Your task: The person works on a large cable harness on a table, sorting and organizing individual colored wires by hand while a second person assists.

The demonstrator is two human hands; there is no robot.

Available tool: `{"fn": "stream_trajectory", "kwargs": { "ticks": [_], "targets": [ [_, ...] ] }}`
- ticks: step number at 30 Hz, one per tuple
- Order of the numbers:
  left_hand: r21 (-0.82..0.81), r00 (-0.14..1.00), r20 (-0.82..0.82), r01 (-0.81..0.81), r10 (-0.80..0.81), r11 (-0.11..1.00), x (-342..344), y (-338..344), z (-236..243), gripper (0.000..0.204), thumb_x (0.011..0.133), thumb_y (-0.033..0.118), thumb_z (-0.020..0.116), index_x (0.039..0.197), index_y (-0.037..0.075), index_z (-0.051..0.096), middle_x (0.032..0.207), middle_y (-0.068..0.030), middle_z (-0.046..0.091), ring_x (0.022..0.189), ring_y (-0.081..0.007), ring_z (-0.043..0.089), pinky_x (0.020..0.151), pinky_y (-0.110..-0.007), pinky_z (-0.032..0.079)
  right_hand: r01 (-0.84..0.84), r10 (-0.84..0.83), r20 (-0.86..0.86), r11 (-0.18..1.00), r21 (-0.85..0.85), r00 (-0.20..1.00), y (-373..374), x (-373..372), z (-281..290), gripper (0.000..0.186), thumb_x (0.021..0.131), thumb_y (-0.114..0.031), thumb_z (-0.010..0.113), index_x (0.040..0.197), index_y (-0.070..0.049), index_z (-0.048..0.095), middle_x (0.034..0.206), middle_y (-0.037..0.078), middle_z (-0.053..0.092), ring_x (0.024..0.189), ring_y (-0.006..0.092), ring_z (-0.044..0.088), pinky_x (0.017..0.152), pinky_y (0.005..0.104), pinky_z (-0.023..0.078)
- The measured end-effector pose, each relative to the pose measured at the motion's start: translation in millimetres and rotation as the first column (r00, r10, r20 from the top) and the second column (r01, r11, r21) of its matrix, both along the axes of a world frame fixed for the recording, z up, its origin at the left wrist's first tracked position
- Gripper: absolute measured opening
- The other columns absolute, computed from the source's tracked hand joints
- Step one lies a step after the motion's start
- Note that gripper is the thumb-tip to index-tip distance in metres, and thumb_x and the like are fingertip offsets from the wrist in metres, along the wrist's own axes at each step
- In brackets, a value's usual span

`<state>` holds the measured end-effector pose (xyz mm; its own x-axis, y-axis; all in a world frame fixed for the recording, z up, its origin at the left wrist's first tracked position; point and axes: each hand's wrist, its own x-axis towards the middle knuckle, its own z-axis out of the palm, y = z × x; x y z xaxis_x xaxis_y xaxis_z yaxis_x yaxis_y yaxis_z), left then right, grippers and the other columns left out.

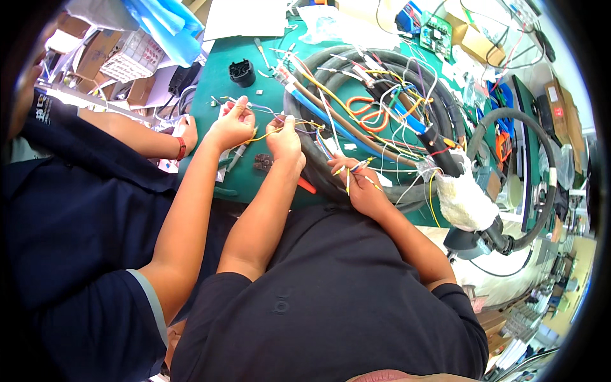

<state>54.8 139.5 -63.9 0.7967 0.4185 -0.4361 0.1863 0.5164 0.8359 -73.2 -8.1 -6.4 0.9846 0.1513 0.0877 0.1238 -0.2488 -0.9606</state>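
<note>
My left hand (284, 141) is closed, with thumb and fingertips pinched on thin purple and yellow wires (308, 123). My right hand (361, 188) curls round a small bundle of thin wires (354, 169), whose ends with yellow-green tips fan out. Just left of my left hand, a co-worker's hand (234, 126) pinches the other end of thin wires. Behind and beside my hands lies a thick black cable (313, 167) in a coil, with blue, brown and many thin wires coming out of it. A brown connector block (262, 162) sits by my left wrist.
A black round connector housing (242, 73) stands on the green table mat (219, 57). Orange-handled scissors (377, 117) lie inside the coil. White wrapping (468, 198) covers part of the cable at right. A green circuit board (436, 35) is at the back. The co-worker's other wrist wears a red band (182, 148).
</note>
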Motion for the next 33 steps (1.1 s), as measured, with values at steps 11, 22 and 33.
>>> {"fn": "stream_trajectory", "kwargs": {
  "ticks": [11,22,33],
  "targets": [
    [-0.136,0.984,0.139,0.131,-0.113,0.982,2.1,28.7,16.1,0.013,0.098,0.017,0.053,0.107,0.009,0.056,0.096,-0.0044,0.067,0.069,-0.0047,0.051,0.056,-0.020,0.041,-0.058,0.058,-0.066,0.998,-0.001,0.996,3.5,5.2,3.3,0.020,0.099,-0.004,0.045,0.109,0.000,0.061,0.119,0.017,0.061,0.108,0.0187,0.061,0.084,0.0275,0.049],
    [-0.111,0.998,0.050,-0.017,0.022,0.994,4.7,26.3,24.8,0.022,0.096,0.018,0.055,0.116,0.008,0.055,0.100,-0.0029,0.064,0.070,-0.0069,0.052,0.058,-0.022,0.043,-0.033,0.032,-0.057,0.999,-0.007,0.998,5.6,7.8,4.4,0.017,0.098,-0.005,0.046,0.103,0.003,0.061,0.111,0.014,0.064,0.115,0.0230,0.058,0.092,0.0299,0.046],
    [-0.092,0.996,-0.085,-0.044,0.037,0.995,-11.6,44.5,3.2,0.024,0.099,0.026,0.051,0.114,0.011,0.062,0.101,0.0008,0.057,0.091,-0.0105,0.052,0.073,-0.026,0.046,0.002,-0.001,-0.138,1.000,0.007,0.990,8.4,8.5,3.5,0.019,0.098,-0.009,0.047,0.098,0.003,0.062,0.107,0.012,0.066,0.114,0.0231,0.059,0.091,0.0310,0.046]
  ]
}}
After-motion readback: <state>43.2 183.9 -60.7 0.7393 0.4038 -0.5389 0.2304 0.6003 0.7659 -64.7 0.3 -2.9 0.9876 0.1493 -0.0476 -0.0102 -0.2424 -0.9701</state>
